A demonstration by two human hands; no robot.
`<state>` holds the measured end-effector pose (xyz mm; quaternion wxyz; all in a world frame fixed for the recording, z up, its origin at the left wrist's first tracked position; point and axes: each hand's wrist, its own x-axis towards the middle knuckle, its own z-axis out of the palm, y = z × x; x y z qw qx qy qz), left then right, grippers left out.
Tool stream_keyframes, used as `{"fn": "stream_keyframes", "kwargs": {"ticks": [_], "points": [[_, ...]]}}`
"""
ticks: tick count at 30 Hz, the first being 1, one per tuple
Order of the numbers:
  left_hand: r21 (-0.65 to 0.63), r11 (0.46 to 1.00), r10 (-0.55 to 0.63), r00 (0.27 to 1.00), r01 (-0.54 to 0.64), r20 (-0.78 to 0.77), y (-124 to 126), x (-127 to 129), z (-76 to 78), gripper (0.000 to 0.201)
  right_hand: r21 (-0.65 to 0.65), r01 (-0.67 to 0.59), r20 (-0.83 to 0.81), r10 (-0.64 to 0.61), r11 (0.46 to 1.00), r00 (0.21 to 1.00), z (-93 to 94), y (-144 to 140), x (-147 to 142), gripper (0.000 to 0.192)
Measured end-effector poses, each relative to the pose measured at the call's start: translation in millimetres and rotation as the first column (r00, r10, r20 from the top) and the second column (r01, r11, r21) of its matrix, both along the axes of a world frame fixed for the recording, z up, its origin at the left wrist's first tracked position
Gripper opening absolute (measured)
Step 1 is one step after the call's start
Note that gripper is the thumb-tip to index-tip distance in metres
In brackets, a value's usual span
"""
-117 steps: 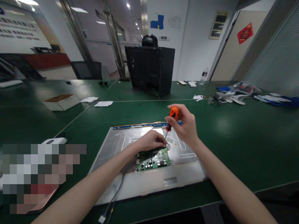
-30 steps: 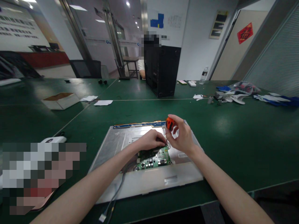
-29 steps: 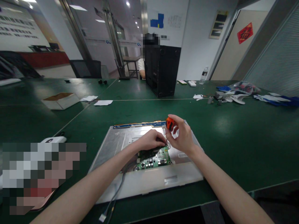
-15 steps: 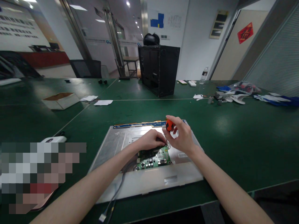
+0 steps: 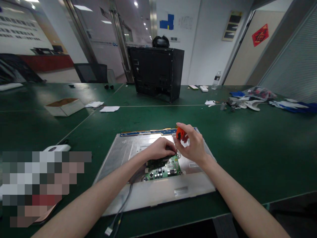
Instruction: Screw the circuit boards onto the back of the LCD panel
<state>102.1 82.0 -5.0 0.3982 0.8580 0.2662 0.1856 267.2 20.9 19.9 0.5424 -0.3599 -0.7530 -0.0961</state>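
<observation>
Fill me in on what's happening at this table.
A person is bent to work on a green circuit board on a flat metal panel, which lies on the green table. The right hand grips an orange-handled screwdriver above the board's far right corner. The left hand is at that same corner, its fingertips beside the tool's lower end; whether they pinch anything is too small to tell. A grey cable trails over the panel's near edge.
</observation>
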Motion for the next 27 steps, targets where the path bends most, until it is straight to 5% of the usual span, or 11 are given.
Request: {"fn": "stream_keyframes", "kwargs": {"ticks": [12,27], "points": [[-0.014,1.000,-0.010,1.000,0.010,-0.004,-0.9,-0.3,1.4,0.007,-0.029,-0.054,0.055,0.056,0.998,0.997,4.2,-3.3,1.9,0.058],[0.014,1.000,0.003,1.000,-0.003,0.001,0.3,0.5,-0.5,0.009,-0.016,0.007,0.009,-0.007,1.000,1.000,-1.2,0.1,1.5,0.045]]}}
